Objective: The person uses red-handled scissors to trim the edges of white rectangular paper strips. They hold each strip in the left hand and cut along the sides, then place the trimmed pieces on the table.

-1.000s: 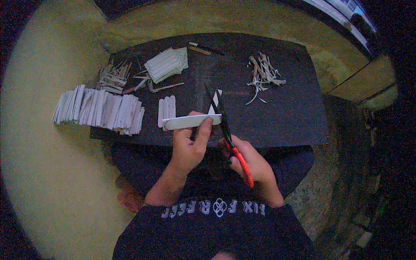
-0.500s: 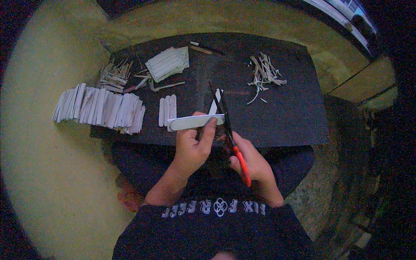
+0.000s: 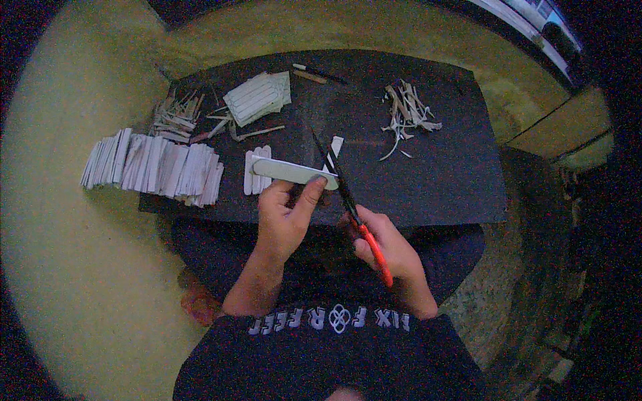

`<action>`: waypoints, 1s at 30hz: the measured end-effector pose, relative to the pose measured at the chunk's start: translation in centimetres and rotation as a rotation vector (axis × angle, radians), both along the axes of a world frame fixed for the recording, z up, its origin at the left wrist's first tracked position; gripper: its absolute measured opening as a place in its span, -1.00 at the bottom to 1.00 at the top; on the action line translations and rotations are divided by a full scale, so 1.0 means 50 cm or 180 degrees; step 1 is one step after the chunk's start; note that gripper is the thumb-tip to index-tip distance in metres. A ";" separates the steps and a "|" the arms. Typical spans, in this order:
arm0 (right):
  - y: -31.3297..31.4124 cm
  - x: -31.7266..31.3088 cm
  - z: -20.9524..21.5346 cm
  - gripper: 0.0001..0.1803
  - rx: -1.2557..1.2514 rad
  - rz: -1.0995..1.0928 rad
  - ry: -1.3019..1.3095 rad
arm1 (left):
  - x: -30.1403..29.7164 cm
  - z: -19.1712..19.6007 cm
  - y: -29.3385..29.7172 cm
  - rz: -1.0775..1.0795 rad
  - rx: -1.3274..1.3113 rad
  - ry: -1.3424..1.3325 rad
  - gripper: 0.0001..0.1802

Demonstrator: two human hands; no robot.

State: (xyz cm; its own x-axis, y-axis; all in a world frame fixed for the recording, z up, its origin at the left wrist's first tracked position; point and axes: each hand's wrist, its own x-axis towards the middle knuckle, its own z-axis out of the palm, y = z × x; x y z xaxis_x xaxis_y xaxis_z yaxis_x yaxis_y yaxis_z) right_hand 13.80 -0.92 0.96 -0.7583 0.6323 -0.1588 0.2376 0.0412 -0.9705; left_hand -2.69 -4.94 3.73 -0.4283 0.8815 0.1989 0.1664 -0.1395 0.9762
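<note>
My left hand (image 3: 281,217) pinches a long white strip with rounded ends (image 3: 287,170) between thumb and fingers, its right end the lower one. My right hand (image 3: 393,246) is closed around the orange-red handles of a pair of scissors (image 3: 376,255). The dark blades point up and away, reaching just past the strip's right end. A narrow white sliver (image 3: 336,147) sticks up by the blades; whether it still hangs on the strip I cannot tell. Several small round-ended strips (image 3: 249,175) lie side by side on the table beyond my left hand, partly covered by the held strip.
The dark table (image 3: 441,180) carries a long row of stacked strips (image 3: 154,164) at left. Behind it lie thin offcuts (image 3: 177,117) and white sheets with outlines (image 3: 257,100). A pen (image 3: 317,72) is at the back, and curled trimmings (image 3: 408,113) are at right.
My left hand has shifted left with the strip, which has turned so its left end is higher and its right end lower. The scissor tips have swung slightly left.
</note>
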 end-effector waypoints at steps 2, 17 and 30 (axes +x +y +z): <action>-0.002 0.000 0.003 -0.24 -0.0009 -0.0031 0.0020 | -0.001 -0.006 0.001 0.0042 0.0077 -0.0036 -0.83; 0.003 0.005 0.000 -0.64 0.0227 0.0143 0.0079 | 0.003 -0.009 0.010 0.0181 0.0315 -0.0578 -0.82; -0.008 -0.007 -0.019 -0.52 0.0289 0.0104 0.0369 | 0.005 -0.006 0.003 0.0172 0.0415 -0.0008 -0.67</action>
